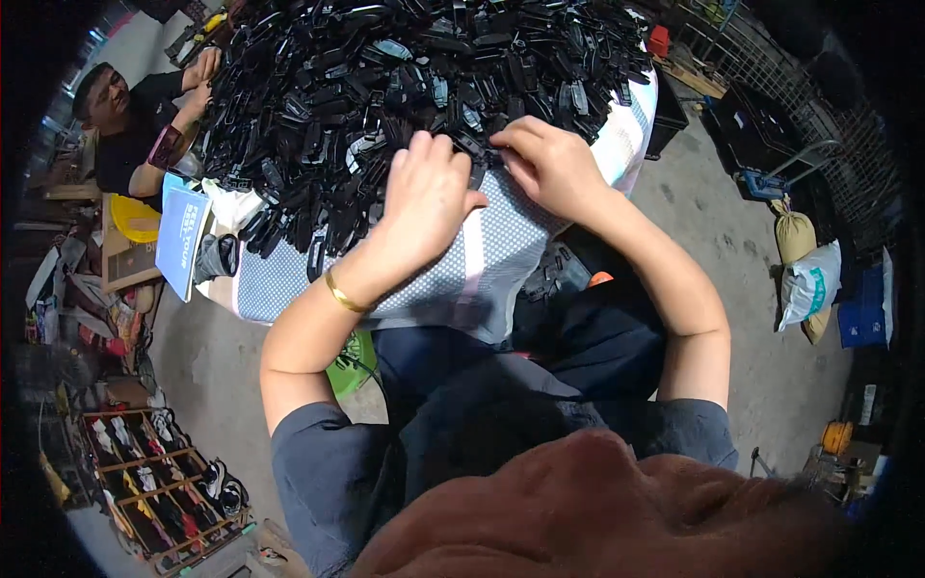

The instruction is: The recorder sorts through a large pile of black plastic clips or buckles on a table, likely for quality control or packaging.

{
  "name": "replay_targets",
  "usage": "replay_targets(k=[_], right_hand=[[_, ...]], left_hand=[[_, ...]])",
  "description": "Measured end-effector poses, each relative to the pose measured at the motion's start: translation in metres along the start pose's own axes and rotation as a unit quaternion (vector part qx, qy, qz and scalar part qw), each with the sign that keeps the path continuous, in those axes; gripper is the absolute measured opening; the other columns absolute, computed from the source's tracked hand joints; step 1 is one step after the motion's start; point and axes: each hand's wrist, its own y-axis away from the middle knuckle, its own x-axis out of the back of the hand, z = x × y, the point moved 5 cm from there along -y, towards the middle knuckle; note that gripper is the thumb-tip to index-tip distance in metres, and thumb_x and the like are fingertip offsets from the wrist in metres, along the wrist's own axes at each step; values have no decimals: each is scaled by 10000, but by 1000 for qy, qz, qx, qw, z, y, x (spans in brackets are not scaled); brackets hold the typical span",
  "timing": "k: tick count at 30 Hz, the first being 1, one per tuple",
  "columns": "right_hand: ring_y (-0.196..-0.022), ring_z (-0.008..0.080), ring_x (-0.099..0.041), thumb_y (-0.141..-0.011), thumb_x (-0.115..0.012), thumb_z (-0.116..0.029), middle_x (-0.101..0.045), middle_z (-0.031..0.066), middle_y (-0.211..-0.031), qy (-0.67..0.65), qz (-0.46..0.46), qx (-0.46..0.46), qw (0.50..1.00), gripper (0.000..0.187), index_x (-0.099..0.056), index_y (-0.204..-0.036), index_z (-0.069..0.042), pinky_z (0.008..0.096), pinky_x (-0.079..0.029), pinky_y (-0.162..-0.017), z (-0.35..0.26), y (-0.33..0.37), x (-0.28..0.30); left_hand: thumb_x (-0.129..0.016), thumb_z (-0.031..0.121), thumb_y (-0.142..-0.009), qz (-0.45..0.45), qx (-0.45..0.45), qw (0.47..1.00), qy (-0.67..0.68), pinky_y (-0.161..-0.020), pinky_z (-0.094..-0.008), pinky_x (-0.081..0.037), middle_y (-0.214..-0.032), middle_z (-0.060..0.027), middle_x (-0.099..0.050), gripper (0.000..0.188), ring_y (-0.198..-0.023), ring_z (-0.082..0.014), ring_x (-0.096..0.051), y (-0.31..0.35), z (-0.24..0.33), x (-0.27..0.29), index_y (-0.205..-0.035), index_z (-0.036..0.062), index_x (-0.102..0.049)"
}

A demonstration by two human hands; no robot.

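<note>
Two bare hands meet at the near edge of a great heap of small black plastic parts (405, 87) that covers most of a table spread with a white cloth patterned in fine grey dots (482, 260). The left hand (424, 197), with a thin gold bangle (345, 294) round its wrist, lies knuckles-up with its fingers curled down into the edge of the heap; whether they actually pinch a piece cannot be told, since the fingertips are hidden under the hand. The right hand (549, 164) is bent inward just beside it, its thumb and fingers closed on one small black plastic piece (479, 146) at the rim of the pile, right between the two hands. Both forearms come up from a lap in dark blue clothing (501, 405). At the far left side of the table another person in a black shirt (125, 135) has both hands in the same heap. On the table's left corner lie a blue-covered booklet (181, 231) and, just beside it, a dark rolled bundle (217, 256). On the concrete floor to the right stand a tan sack (792, 236) and a white sack (809, 284), touching each other, well apart from the table. Low on the left, a wooden rack of shoes (159, 482) stands on the floor.
</note>
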Motion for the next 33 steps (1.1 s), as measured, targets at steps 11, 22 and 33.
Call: replay_targets(k=[11,22,33], right_hand=[[-792,298,-604,-702,-634,-71,-602,119,-900,-41,-54,-22,998,254,-623,-951,-22,359,-497,-693,-1,-23,-11],[-839,281,-551,-639,-629,-76,-552,113,-887,-34,-168,62,983,267,-614,-898,-12,364,-470,-729,-26,6,0],[-640,74,-571,-735,-695,-92,-622,50,-778,-196,-22,-141,970,256,-634,-962,11,204,-458,-559,0,7,9]], left_hand=[[-609,79,-704,-30,-18,998,46,-768,-368,-430,-879,-131,-530,237,-845,-288,-486,8,7,-17,-922,-10,-579],[-664,61,-670,-41,14,976,212,-847,-361,-424,-980,-141,-554,223,-961,-304,-509,5,-11,-6,-882,1,-632],[-668,143,-790,-85,196,846,489,-662,-203,-480,-886,-52,-643,389,-737,-75,-581,-5,-43,-6,-1114,-43,-562]])
